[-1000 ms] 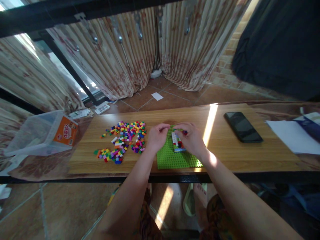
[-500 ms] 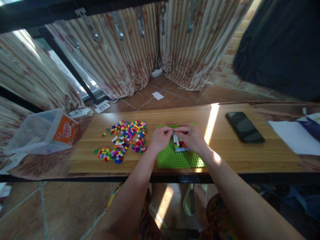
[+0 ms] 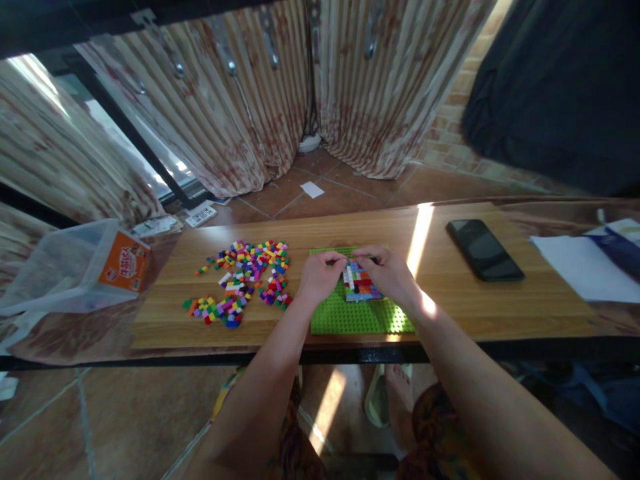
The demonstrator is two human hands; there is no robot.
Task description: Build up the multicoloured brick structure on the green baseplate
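A green studded baseplate (image 3: 333, 319) lies on the table in front of me. On its upper part sits a low build of toy bricks (image 3: 363, 293) in white, red, blue and orange, partly covered by my fingers. At the build's far left corner, my left hand (image 3: 320, 275) has thumb and forefinger pinched together. Across the build's far side reaches my right hand (image 3: 393, 272), its thumb and fingers bent close together near the left fingertips. Whatever either pinch holds is too small or hidden to make out.
Loose colored bricks (image 3: 257, 267) are spread on the wooden tabletop (image 3: 300, 230) to the left. Beyond them stands a clear plastic bin (image 3: 65, 267) with an orange label. A black phone (image 3: 485, 250) and white paper (image 3: 585, 270) lie to the right.
My right fingers have shifted slightly on the build, so more of its colored bricks show. Both hands stay over its far edge. The whole view has moved a little.
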